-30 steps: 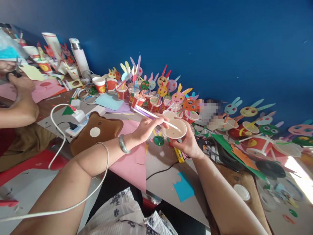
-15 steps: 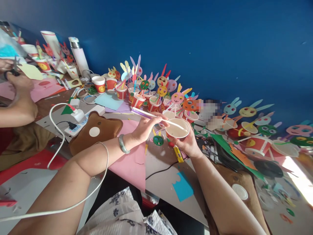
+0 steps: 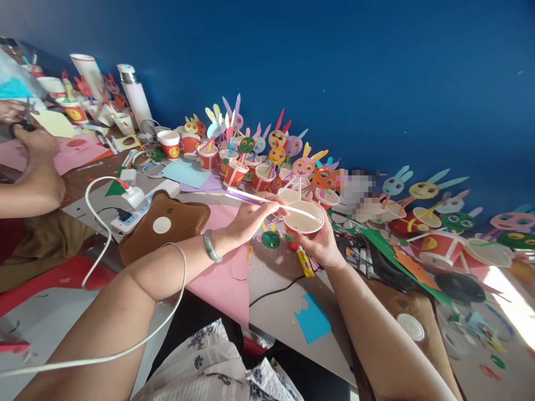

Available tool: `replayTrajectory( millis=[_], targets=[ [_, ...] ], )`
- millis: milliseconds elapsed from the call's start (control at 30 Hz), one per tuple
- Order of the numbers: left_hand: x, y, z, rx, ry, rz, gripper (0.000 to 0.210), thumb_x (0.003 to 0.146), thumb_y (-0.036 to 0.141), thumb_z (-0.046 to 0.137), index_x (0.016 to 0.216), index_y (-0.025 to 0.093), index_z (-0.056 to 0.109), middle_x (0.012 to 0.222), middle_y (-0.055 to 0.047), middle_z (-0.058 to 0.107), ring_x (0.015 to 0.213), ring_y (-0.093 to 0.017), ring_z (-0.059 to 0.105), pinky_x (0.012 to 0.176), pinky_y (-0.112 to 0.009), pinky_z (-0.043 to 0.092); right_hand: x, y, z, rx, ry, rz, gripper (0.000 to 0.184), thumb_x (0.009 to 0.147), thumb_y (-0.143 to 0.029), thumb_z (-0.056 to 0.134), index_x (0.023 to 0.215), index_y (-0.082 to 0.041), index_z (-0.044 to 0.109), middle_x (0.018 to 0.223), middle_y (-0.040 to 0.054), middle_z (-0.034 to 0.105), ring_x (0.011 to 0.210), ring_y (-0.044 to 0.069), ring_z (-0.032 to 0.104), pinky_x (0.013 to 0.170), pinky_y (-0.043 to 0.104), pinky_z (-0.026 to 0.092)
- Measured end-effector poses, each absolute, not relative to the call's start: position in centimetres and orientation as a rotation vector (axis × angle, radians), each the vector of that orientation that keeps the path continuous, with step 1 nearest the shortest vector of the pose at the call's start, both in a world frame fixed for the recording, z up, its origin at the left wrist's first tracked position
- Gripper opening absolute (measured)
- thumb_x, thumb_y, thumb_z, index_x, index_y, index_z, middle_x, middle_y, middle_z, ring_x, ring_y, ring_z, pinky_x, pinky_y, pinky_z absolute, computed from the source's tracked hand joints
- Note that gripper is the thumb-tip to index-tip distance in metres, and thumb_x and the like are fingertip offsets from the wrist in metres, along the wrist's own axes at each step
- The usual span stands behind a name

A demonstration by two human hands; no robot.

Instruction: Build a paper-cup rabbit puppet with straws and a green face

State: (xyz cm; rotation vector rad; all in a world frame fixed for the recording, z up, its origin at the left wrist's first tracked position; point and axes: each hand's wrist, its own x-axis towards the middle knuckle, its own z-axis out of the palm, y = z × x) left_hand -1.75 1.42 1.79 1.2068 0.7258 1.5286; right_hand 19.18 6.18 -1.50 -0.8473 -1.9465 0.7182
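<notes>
My left hand (image 3: 254, 218) is closed in a pinch on a long thin white stick (image 3: 298, 210) with purple along its rear part; whether these are one piece or two I cannot tell. Its front end lies over the mouth of a paper cup (image 3: 303, 218), white inside and red outside. My right hand (image 3: 324, 245) is wrapped round the cup's right side and base, tilting its opening towards me. Just below the cup are a green paper face (image 3: 271, 240) with yellow ears and a yellow tube with a red cap (image 3: 305, 262).
Rows of red cups with paper rabbit faces (image 3: 304, 167) line the blue wall. A power strip (image 3: 134, 214), brown cushion (image 3: 167, 223), pink paper (image 3: 221, 267) and blue scrap (image 3: 312, 317) lie nearer. A white cable (image 3: 184, 278) crosses my left arm. Another person's hand (image 3: 39, 139) holds scissors.
The rear end of the white stick has dipped slightly. Both my hands and the cup stay nearly where they were.
</notes>
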Motion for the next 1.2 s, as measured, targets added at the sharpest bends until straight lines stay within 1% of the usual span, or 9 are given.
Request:
replayTrajectory(
  millis=[267, 367, 433, 600, 700, 800, 867, 1067, 1200],
  targets=[
    [-1.8, 1.5, 2.0, 1.182, 0.719, 1.492, 0.027, 0.08, 0.045, 0.076, 0.084, 0.019, 0.069, 0.08, -0.003, 0.074, 0.083, -0.017, 0.07, 0.084, -0.034, 0.054, 18.9, 6.0, -1.3, -0.845, -1.94, 0.671, 0.074, 0.077, -0.048, 0.08, 0.141, -0.026, 0.048, 0.136, 0.0125, 0.063, 0.126, 0.031, 0.062, 0.105, 0.047, 0.052],
    [-1.9, 1.9, 1.8, 1.173, 0.673, 1.471, 0.029, 0.078, 0.045, 0.078, 0.084, 0.018, 0.069, 0.081, -0.003, 0.074, 0.083, -0.016, 0.07, 0.084, -0.033, 0.053, 18.6, 5.9, -1.0, -0.848, -1.933, 0.64, 0.072, 0.078, -0.047, 0.08, 0.139, -0.025, 0.05, 0.133, 0.0133, 0.065, 0.122, 0.03, 0.064, 0.103, 0.046, 0.053],
    [-2.0, 2.3, 1.5, 1.174, 0.648, 1.451, 0.029, 0.079, 0.045, 0.078, 0.085, 0.018, 0.07, 0.082, -0.003, 0.074, 0.084, -0.016, 0.069, 0.085, -0.033, 0.053, 18.4, 5.8, -1.1, -0.875, -1.912, 0.65, 0.072, 0.078, -0.047, 0.08, 0.139, -0.024, 0.05, 0.131, 0.0136, 0.065, 0.12, 0.03, 0.065, 0.1, 0.046, 0.055],
    [-2.2, 2.6, 1.1, 1.213, 0.569, 1.404, 0.027, 0.08, 0.043, 0.078, 0.089, 0.018, 0.072, 0.087, -0.004, 0.075, 0.088, -0.016, 0.069, 0.087, -0.033, 0.052, 18.5, 6.0, -1.9, -0.912, -1.875, 0.68, 0.078, 0.077, -0.048, 0.08, 0.143, -0.025, 0.046, 0.139, 0.0144, 0.06, 0.123, 0.03, 0.063, 0.098, 0.044, 0.056],
    [-2.3, 2.6, 1.2, 1.236, 0.608, 1.409, 0.027, 0.08, 0.044, 0.078, 0.089, 0.02, 0.073, 0.087, -0.004, 0.075, 0.089, -0.017, 0.069, 0.087, -0.033, 0.053, 18.6, 6.2, -2.0, -0.895, -1.883, 0.702, 0.079, 0.077, -0.048, 0.081, 0.144, -0.025, 0.045, 0.138, 0.0139, 0.061, 0.122, 0.03, 0.063, 0.095, 0.042, 0.057],
    [-2.2, 2.9, 1.0, 1.255, 0.666, 1.456, 0.028, 0.078, 0.047, 0.079, 0.088, 0.021, 0.073, 0.092, -0.003, 0.074, 0.09, -0.016, 0.067, 0.086, -0.032, 0.053, 18.5, 6.2, -1.7, -0.874, -1.891, 0.654, 0.078, 0.076, -0.049, 0.081, 0.142, -0.024, 0.047, 0.136, 0.0137, 0.063, 0.123, 0.03, 0.063, 0.102, 0.045, 0.053],
    [-2.1, 3.2, 0.8, 1.248, 0.682, 1.484, 0.029, 0.076, 0.048, 0.08, 0.086, 0.021, 0.073, 0.089, -0.002, 0.073, 0.087, -0.015, 0.066, 0.083, -0.031, 0.052, 18.4, 6.1, -1.4, -0.872, -1.896, 0.615, 0.077, 0.077, -0.048, 0.08, 0.142, -0.024, 0.047, 0.135, 0.014, 0.064, 0.124, 0.03, 0.063, 0.106, 0.045, 0.051],
    [-1.8, 3.4, 0.5, 1.182, 0.725, 1.481, 0.031, 0.072, 0.047, 0.083, 0.078, 0.018, 0.074, 0.08, -0.002, 0.072, 0.08, -0.014, 0.063, 0.078, -0.029, 0.051, 17.8, 5.2, -0.8, -0.907, -1.966, 0.571, 0.076, 0.077, -0.043, 0.078, 0.143, -0.022, 0.046, 0.137, 0.0158, 0.062, 0.123, 0.032, 0.063, 0.105, 0.048, 0.051],
    [-1.7, 3.1, 0.6, 1.181, 0.756, 1.466, 0.034, 0.07, 0.046, 0.085, 0.084, 0.017, 0.073, 0.083, -0.003, 0.072, 0.082, -0.015, 0.064, 0.079, -0.03, 0.051, 17.6, 4.7, -0.5, -0.916, -1.964, 0.534, 0.076, 0.075, -0.04, 0.081, 0.142, -0.024, 0.048, 0.14, 0.0145, 0.06, 0.126, 0.032, 0.06, 0.106, 0.048, 0.05]
  ],
)
